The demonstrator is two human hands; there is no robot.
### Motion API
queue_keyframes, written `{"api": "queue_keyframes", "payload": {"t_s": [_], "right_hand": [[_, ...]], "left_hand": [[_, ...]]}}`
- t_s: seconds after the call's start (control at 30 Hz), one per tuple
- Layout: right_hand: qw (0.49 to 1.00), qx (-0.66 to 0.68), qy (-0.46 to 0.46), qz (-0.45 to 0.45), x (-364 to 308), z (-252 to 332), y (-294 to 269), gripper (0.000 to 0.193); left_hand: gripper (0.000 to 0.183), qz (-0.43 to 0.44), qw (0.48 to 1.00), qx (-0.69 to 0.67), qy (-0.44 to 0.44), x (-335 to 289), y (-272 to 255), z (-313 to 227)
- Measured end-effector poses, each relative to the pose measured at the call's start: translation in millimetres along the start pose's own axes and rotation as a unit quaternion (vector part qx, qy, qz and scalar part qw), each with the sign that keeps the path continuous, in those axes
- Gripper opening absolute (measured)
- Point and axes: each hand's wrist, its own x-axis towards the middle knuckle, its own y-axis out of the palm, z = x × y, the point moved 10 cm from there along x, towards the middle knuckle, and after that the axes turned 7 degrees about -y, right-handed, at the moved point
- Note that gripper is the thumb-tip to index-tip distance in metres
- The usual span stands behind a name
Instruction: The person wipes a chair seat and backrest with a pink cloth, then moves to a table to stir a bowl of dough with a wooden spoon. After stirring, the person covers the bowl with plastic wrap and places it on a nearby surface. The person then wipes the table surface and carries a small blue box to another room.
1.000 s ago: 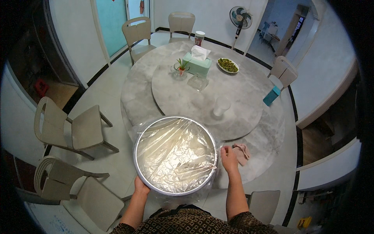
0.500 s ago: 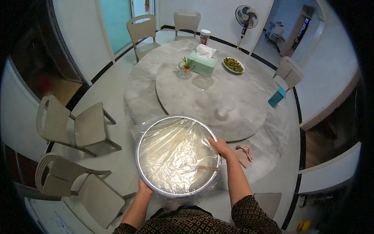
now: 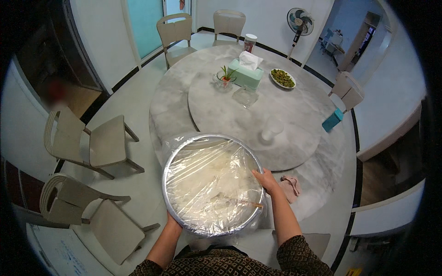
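The left hand [image 3: 173, 224] is gripping the basin's [image 3: 165, 186] near-left rim and the right hand [image 3: 267, 181] its right rim, apparently balancing its weight. Film [image 3: 212, 184] is covering the basin, which is overlapping the table's [image 3: 168, 99] near edge.

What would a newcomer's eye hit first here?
The round basin under shiny clear plastic, front and centre, with the left hand at its lower left and the right hand at its right. Next, the pale green tissue box and white plate of greenish food, toward the far side of the round table.
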Motion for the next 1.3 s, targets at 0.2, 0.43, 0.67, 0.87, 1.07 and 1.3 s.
{"api": "queue_keyframes", "payload": {"t_s": [0.2,0.43,0.67,0.87,1.07,1.3], "right_hand": [[1.000,0.011,-0.001,-0.018,-1,-12,-6,0.037],[0.997,0.068,-0.017,-0.043,-16,-18,-5,0.038],[0.993,0.075,-0.022,-0.091,-34,-22,-4,0.036],[0.990,0.092,-0.046,-0.101,-41,-18,2,0.036],[0.989,0.096,-0.047,-0.106,-43,-18,2,0.032],[0.989,0.095,-0.052,-0.104,-45,-13,3,0.032]], "left_hand": [[0.047,0.001,0.997,0.052,-0.050,21,-14,17],[0.047,0.003,0.993,0.096,-0.069,42,-21,7],[0.048,0.003,0.990,0.123,-0.065,58,-24,-12],[0.049,-0.001,0.987,0.151,-0.062,68,-26,-35],[0.049,-0.003,0.985,0.160,-0.063,74,-33,-44],[0.050,-0.007,0.987,0.149,-0.054,74,-49,-46]]}}
